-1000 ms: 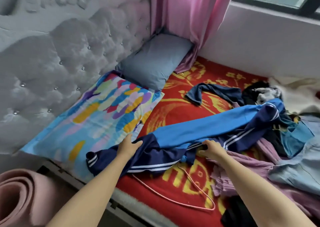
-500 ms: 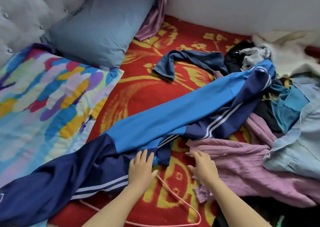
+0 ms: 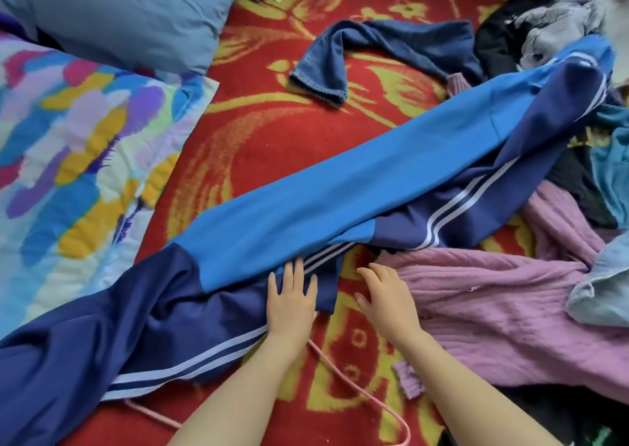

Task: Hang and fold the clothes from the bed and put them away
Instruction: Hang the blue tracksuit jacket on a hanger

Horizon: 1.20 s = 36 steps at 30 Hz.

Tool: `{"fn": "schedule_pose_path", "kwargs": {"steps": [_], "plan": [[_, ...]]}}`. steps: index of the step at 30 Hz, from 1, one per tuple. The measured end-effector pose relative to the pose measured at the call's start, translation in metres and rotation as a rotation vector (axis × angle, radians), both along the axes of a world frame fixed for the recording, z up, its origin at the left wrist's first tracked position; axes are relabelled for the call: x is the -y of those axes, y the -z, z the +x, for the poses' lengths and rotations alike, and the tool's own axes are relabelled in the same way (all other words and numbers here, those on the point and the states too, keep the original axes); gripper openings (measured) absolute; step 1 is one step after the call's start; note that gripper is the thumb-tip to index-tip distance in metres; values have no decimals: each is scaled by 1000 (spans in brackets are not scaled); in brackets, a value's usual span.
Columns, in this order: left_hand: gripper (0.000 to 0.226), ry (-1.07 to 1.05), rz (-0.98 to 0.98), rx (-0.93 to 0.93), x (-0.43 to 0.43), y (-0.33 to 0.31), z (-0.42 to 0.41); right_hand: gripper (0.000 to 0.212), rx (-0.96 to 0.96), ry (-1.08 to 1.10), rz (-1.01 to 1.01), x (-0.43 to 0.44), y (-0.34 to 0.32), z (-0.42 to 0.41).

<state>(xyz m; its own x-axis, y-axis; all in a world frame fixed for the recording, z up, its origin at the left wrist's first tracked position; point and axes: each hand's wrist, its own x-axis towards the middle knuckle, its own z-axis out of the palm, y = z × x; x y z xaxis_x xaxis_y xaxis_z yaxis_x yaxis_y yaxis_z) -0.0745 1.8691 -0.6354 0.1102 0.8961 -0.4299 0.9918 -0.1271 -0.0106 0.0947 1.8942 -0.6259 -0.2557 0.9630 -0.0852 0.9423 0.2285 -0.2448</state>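
My left hand point(image 3: 291, 297) lies flat, fingers straight, on the blue track pants point(image 3: 340, 190) to smooth them for folding — my right hand point(image 3: 388, 297), loose and empty, waits beside the purple top point(image 3: 493, 296).

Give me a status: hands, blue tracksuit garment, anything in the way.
Left hand flat on blue tracksuit garment; right hand open beside it, holding nothing. Garment stretched across red blanket, unfolded. Pink hanger partly under it; purple knit garment alongside.
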Motion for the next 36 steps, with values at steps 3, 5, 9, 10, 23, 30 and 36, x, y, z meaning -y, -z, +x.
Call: {"fn": "schedule_pose_path", "kwargs": {"steps": [3, 5, 9, 10, 23, 30, 36], "plan": [[46, -38, 85, 72, -6, -6, -3, 46, -66, 21, 33, 6, -1, 6], [41, -59, 180, 172, -5, -14, -12, 40, -117, 65, 45, 9, -5, 12], [23, -128, 434, 468, 5, -53, -46, 32, -178, 100, 94, 19, -33, 19], [23, -173, 438, 576, 8, -70, -54, 35, -182, 94, 90, 21, -45, 18], [54, -327, 495, 1208, 40, -387, -126, 100, -103, 71, 232, 1, -233, -24], [48, -326, 693, 1345, 74, -498, -176, 75, -167, 65, -72, -2, -291, -52], [55, -357, 727, 1266, 106, -527, -204, 38, -361, -98, -256, 34, -298, -116]]}}
